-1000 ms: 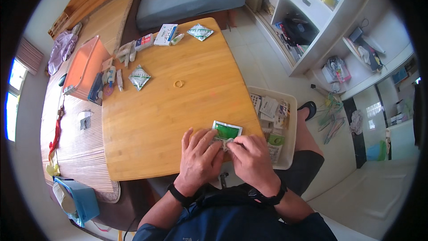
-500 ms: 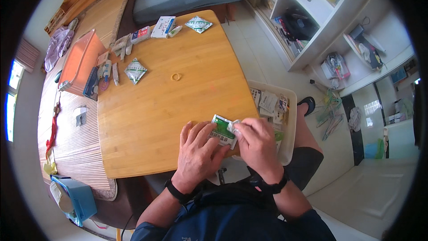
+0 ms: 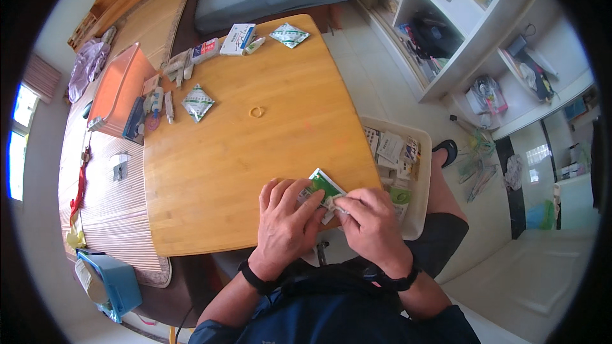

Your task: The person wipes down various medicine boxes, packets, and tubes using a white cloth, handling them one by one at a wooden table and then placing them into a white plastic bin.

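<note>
A flat green and white packet (image 3: 327, 183) lies tilted at the near right edge of the wooden table. My left hand (image 3: 284, 223) holds it down, fingers over its left side and thumb across its lower part. Between the thumb and fingers of my right hand (image 3: 376, 226) is a small crumpled white wad (image 3: 333, 203), like a tissue, pressed against the packet's lower right part. The packet's lower side is partly hidden by my hands.
On the table (image 3: 223, 178) lie a yellowish rubber band (image 3: 256, 112) and two white-green packets, one the left packet (image 3: 198, 103). An orange basket (image 3: 115, 92), tubes and boxes line its left and far sides. A cream bin (image 3: 417, 197) of boxes stands at the right.
The packet has turned on the table, and my right hand has brought the white wad down from its upper right edge to its lower right part. My left thumb has shifted onto the packet.
</note>
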Motion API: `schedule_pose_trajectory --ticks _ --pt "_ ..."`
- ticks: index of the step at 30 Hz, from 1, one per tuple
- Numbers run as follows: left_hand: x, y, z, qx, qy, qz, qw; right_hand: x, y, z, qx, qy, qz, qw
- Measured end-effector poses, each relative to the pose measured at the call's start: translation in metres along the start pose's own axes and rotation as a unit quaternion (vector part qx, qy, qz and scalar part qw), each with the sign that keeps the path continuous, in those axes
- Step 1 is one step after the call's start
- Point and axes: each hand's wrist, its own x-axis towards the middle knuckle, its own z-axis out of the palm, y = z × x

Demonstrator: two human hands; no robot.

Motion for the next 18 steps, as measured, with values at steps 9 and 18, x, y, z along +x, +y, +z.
schedule_pose_trajectory --ticks 9,18 --pt "-0.001 -0.006 0.004 -0.023 0.013 0.026 0.999 0.032 0.008 0.014 -0.033 0.031 -0.022 0.999" --pt "-0.002 -0.01 -0.002 -0.04 -0.002 0.009 0.999 0.022 0.004 0.006 -0.028 0.023 -0.01 0.999"
